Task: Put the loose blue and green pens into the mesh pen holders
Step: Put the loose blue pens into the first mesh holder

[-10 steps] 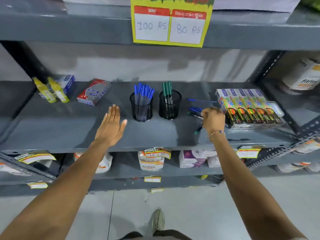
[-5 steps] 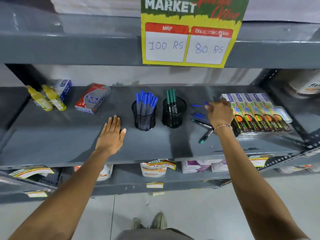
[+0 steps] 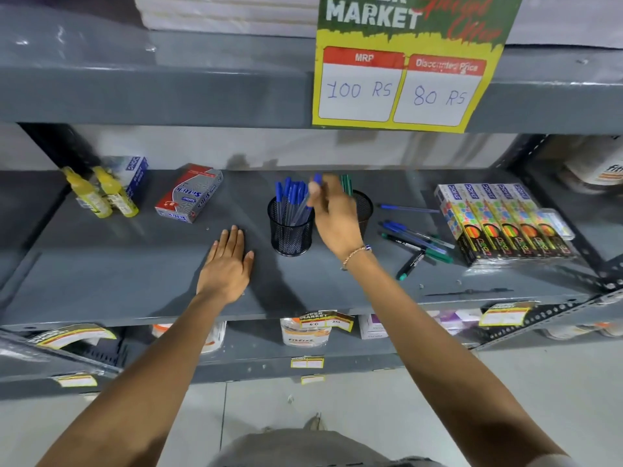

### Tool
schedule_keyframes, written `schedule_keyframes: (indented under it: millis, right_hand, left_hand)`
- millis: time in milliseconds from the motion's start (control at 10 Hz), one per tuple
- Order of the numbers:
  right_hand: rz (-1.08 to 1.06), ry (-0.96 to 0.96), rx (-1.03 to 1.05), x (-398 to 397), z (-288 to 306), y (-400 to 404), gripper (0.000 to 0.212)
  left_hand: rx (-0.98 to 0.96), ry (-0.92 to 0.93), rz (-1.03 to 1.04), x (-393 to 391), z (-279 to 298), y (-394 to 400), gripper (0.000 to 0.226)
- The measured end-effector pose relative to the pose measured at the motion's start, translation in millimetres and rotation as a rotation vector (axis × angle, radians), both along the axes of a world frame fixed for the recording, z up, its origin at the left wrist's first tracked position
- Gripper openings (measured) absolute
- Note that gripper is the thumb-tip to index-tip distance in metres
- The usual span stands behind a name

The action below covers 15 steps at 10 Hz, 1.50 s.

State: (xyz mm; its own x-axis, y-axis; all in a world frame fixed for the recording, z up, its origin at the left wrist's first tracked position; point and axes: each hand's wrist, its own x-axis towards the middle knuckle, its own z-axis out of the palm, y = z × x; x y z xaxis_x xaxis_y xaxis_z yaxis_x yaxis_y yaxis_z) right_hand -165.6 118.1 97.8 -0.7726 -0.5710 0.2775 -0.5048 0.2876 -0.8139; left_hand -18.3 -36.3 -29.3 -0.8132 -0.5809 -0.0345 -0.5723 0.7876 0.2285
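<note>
Pen delivery in progress: right hand pinches a blue pen over the left mesh holder, which carries blue pens.
Judged next: lower it tip-first and release; left hand lies spread flat on the shelf; loose pens remain right of the green-pen holder, itself partly hidden; sign reads "MRP 100 RS", "Discounted Price 80 RS", "MARKET"; other box print not reliably legible.
</note>
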Motion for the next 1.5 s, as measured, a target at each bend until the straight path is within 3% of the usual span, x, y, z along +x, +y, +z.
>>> schedule_keyframes:
  millis: [100,300,400,600,800,900,1100,1300,1500]
  right_hand:
    - [0.026,-0.017,0.08,-6.0,-6.8,-1.4,0.031]
    - [-0.26,0.06,0.069,-54.2,-7.9,36.2,0.015]
    - [-0.433,0.096,0.259,-88.6,-19.0,72.0,0.022]
    - [-0.412,0.094,0.703,-113.9,-45.3,106.2,0.019]
    - [-0.385,0.038,0.854,-111.3,-49.3,100.4,0.021]
    - [-0.426,0.018,0.815,-110.9,-44.7,97.7,0.022]
    - [-0.396,0.099,0.501,-92.0,-9.5,80.0,0.016]
    - [-0.236,-0.028,-0.137,-36.2,37.1,45.3,0.004]
    - [-0.026,-0.136,-0.047,0.9,10.2,7.7,0.008]
  left_hand:
    - [-0.004,0.003,0.002,-0.8,0.8,-0.2,0.06]
    - [-0.007,0.018,-0.003,1.8,-0.5,0.0,0.06]
    - [-0.016,0.019,-0.006,0.4,0.1,0.7,0.06]
    - [-0.015,0.011,-0.005,1.0,-0.7,0.0,0.06]
    - [-0.016,0.017,-0.001,0.7,-2.3,-0.8,0.06]
    - [-0.014,0.024,-0.001,1.2,-3.1,-1.3,0.06]
    - [-0.013,0.013,-0.002,1.2,-3.3,-1.6,0.061]
    - [-0.027,0.002,-0.005,0.3,-1.7,-0.7,0.06]
    - [-0.035,-0.006,-0.009,1.1,-1.6,-1.0,0.061]
